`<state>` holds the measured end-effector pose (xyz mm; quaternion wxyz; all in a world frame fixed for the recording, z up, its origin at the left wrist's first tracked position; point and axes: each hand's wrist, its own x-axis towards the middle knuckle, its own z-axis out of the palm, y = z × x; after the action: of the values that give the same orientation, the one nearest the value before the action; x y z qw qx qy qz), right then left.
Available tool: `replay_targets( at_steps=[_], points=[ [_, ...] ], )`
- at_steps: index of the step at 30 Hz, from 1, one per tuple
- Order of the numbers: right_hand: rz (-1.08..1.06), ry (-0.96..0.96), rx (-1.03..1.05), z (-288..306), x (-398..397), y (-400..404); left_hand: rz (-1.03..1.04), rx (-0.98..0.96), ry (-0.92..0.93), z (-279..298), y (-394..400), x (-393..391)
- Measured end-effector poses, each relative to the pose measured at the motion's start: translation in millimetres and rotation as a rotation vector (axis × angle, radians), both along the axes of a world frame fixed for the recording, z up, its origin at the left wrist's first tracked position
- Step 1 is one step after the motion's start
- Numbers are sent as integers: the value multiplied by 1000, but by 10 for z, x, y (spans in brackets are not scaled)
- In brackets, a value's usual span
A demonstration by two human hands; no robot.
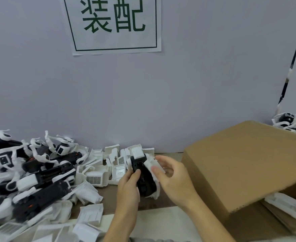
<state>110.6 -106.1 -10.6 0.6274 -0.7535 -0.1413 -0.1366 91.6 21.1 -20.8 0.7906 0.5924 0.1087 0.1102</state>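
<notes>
My left hand (129,186) grips a black-and-white plastic assembly (144,179) from the left, thumb on its black body. My right hand (172,179) pinches a small white plastic piece (151,165) against the top right of that assembly. Both hands hold it just above the table, in the lower middle of the view. A white block (137,151) sticks up at the assembly's far end.
A heap of black-and-white assembled units (32,172) fills the left. Loose white shells (100,173) lie in the middle and front left. An open cardboard box (248,163) stands at the right with white parts (283,205) inside. A wall sign (114,23) hangs behind.
</notes>
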Motion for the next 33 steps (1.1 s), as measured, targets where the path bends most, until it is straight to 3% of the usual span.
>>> replay_targets(
  at_steps=[5, 8, 13, 20, 26, 30, 33],
  points=[
    [-99, 53, 31, 37, 15, -30, 9, -7, 18, 2, 3, 10],
    [-163, 53, -211, 178, 3, -110, 28, -16, 24, -3, 8, 7],
    [-67, 94, -641, 436, -54, -173, -34, 32, -42, -27, 15, -1],
    [-246, 139, -308, 299, -97, 34, -216, 182, -140, -44, -40, -16],
    [-11, 129, -359, 301, -78, -57, -129, 125, -102, -78, -4, 33],
    [-94, 90, -364, 296, -83, -20, -113, 178, -118, -121, -21, 66],
    [-265, 68, -331, 286, -94, 74, -180, 100, -118, -140, -40, 88]
  ],
)
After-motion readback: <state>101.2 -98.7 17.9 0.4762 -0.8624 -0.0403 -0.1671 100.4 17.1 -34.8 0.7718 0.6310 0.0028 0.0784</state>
